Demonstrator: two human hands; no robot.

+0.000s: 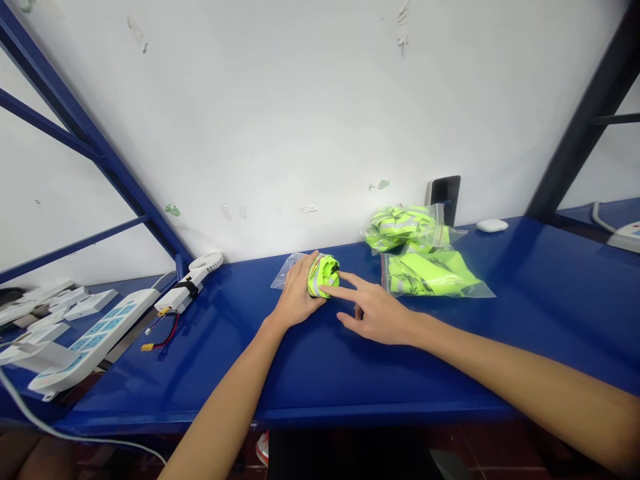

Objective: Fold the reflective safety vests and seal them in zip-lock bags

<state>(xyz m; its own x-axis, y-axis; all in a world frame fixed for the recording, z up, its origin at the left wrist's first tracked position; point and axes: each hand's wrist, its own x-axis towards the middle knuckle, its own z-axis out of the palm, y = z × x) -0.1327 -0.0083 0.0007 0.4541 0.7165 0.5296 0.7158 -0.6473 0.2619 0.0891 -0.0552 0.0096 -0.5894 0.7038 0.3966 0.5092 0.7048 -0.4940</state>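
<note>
A rolled-up neon yellow reflective vest [323, 275] with silver stripes rests on the blue table. My left hand [296, 293] is wrapped round its left side. My right hand [373, 308] is at its right side, fingers spread, the index and middle fingertips touching or nearly touching the roll. A clear plastic bag [284, 275] lies behind my left hand, partly hidden by it. To the right of my hands lies a zip bag with a folded neon vest [433, 273]. Behind it sits another bagged neon vest [403, 227], more loosely bunched.
Against the wall leans a black-and-white device [445, 197], with a white oval case [492, 226] to its right. At the table's left are a small white fan [206, 261], a battery pack with wires [176, 297] and a long power strip [95, 341]. Blue frame posts [100, 143] rise on the left.
</note>
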